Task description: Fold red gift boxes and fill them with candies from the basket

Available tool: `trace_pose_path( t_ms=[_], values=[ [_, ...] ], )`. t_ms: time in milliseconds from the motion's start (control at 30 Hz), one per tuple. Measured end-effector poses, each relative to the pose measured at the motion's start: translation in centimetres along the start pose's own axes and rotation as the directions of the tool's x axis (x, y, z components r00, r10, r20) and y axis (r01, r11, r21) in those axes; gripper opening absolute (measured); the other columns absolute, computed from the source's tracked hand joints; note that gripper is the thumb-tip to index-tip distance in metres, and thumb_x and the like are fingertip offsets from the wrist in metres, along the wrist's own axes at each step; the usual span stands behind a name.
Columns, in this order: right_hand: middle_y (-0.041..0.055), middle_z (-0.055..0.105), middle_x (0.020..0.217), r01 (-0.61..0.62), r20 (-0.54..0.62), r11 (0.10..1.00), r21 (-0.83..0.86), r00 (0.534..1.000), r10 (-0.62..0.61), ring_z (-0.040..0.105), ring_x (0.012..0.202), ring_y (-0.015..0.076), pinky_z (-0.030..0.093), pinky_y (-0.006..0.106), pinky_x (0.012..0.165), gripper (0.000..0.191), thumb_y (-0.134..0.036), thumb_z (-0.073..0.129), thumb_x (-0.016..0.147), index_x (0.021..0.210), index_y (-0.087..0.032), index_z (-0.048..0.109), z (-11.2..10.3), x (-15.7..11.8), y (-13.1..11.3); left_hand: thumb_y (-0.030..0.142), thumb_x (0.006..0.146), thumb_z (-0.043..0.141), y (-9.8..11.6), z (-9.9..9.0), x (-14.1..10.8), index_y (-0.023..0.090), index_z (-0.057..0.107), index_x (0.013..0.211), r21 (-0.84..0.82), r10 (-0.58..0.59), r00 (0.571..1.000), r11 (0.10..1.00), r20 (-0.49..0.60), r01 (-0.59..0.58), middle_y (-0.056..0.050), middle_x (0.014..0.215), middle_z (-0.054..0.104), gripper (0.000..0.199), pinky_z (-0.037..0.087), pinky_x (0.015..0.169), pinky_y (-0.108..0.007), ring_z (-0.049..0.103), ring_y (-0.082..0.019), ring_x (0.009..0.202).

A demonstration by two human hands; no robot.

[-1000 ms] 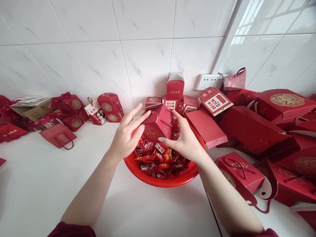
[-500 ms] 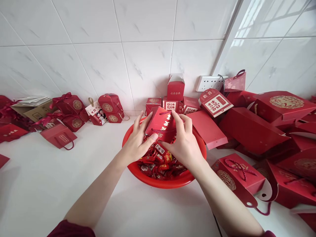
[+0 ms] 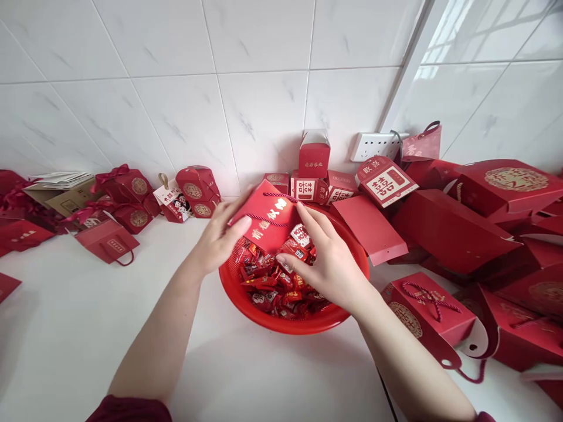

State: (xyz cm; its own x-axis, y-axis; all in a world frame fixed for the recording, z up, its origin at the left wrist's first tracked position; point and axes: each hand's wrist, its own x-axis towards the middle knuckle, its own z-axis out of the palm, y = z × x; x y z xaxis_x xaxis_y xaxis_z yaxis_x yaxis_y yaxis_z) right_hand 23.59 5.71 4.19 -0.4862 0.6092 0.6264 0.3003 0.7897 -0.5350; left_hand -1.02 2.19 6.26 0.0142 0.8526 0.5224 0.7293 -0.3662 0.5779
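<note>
A red paper gift box [image 3: 269,220] with gold lettering and twisted dark-red cord handles is tilted above the candy basin. My left hand [image 3: 215,240] grips its left side, thumb over the front face near a cord. My right hand [image 3: 332,264] is at its right edge, index fingertip by the upper corner and thumb by the lower one; the other fingertips are hidden. Beneath is a red plastic basin [image 3: 281,327] with a perforated liner, full of red-wrapped candies [image 3: 268,287]. A small white-and-red packet [image 3: 300,235] shows between the box and my right fingers.
Small red boxes [image 3: 314,157] stand behind the basin against the tiled wall, near a white power strip [image 3: 379,146]. A large pile of red boxes [image 3: 448,228] covers the right side. Several decorated boxes [image 3: 197,190] and a little red bag [image 3: 108,240] line the left.
The gift box has shifted left and turned, so more of its lettered face shows. Both hands moved left, the left one further. The white-and-red packet has come into view beside the box.
</note>
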Motion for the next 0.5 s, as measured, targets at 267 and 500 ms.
trace_pose_path(
  t_ms=[267, 500],
  values=[
    [0.0119, 0.060, 0.137, 0.237, 0.047, 0.941, 0.243, 0.966, -0.255, 0.057, 0.126, 0.0198, 0.049, 0.033, 0.107, 0.043, -0.024, 0.061, 0.095, 0.137, -0.015, 0.057, -1.8, -0.8, -2.2, 0.045, 0.097, 0.047, -1.0, -4.6, -0.1, 0.034, 0.053, 0.143, 0.087, -0.094, 0.983, 0.990, -0.157, 0.109, -0.002, 0.137, 0.059, 0.048, 0.026, 0.122, -0.051, 0.046, -0.027, 0.135],
    [0.0082, 0.072, 0.101, 0.372, 0.357, 0.926, 0.060, 0.858, -0.368, 0.067, 0.093, 0.0194, 0.052, 0.035, 0.087, 0.023, -0.025, 0.047, 0.102, 0.112, -0.017, 0.066, -2.6, -0.8, -2.2, 0.044, 0.093, 0.056, -4.0, -6.8, -0.8, 0.034, 0.050, 0.146, 0.491, -0.010, 0.935, 0.849, -0.355, 0.195, -0.008, 0.128, 0.047, 0.053, 0.035, 0.117, -0.051, 0.046, -0.027, 0.130]
  ],
)
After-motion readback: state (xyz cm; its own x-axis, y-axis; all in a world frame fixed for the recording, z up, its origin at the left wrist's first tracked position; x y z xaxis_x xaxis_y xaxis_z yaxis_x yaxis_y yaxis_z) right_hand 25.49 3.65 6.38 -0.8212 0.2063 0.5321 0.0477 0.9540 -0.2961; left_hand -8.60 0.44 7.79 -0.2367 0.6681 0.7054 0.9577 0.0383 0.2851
